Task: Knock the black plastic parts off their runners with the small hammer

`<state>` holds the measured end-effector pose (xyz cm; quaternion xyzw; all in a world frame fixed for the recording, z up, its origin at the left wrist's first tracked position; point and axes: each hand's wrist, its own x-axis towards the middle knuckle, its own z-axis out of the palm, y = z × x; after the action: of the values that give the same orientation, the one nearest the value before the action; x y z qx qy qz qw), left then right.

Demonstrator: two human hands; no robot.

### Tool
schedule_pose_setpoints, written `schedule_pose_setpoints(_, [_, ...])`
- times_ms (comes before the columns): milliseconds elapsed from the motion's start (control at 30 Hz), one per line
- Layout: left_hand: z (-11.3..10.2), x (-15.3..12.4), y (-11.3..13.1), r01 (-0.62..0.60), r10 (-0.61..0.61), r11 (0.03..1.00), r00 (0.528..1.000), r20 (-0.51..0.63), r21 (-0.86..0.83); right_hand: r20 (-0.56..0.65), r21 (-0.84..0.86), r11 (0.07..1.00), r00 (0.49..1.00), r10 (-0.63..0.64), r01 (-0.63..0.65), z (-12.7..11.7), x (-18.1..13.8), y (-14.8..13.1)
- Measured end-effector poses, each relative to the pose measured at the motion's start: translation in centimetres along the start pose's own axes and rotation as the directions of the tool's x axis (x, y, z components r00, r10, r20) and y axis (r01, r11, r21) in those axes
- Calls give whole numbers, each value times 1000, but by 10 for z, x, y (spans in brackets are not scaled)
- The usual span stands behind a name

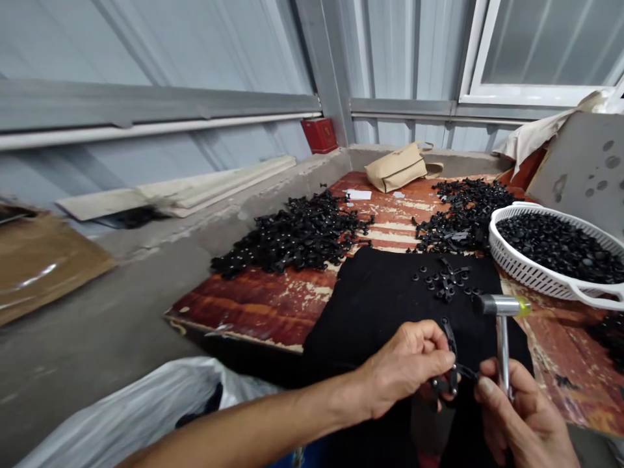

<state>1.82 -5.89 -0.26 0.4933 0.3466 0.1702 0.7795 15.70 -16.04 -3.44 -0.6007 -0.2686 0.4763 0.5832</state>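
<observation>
With thumb and fingers pinched, my left hand holds a black jointed plastic part whose arms stick out above and below the fingers. Close beside it, my right hand is wrapped round the metal handle of a small mallet with one dark face and one yellow face. The right fingertips also touch one arm of the black part. Beyond both hands, a black cloth covers the table edge, and a small cluster of black parts with loose round caps lies on it.
A large heap of black parts lies on the left of the worn red table; another heap is at the back right. A white basket holds black round pieces. A beige bag sits at the back.
</observation>
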Motion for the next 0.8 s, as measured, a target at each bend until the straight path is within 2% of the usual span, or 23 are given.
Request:
schedule_pose_setpoints(100, [-10,-1,5,171,-169,985,980,103,-11,62,-65,998,998,-14,18,1,3,-1])
schedule_pose_setpoints(167, [-15,0,9,204,-201,979,969,142,-8,106,-90,996,994,-7,16,1,6,-2])
schedule_pose_setpoints(333, [-23,4,10,218,-215,976,967,140,-8,141,-132,991,990,28,-10,0,14,-1])
schedule_pose_setpoints(533, [-25,5,6,194,-188,980,972,141,-30,122,-163,987,993,2,18,-2,19,3])
schedule_pose_setpoints(700, [-23,1,8,90,-94,993,994,49,76,132,-194,980,991,-3,29,1,20,7])
schedule_pose_setpoints(800, [-27,-1,14,64,-80,967,995,56,247,133,-222,974,991,-8,37,2,20,8])
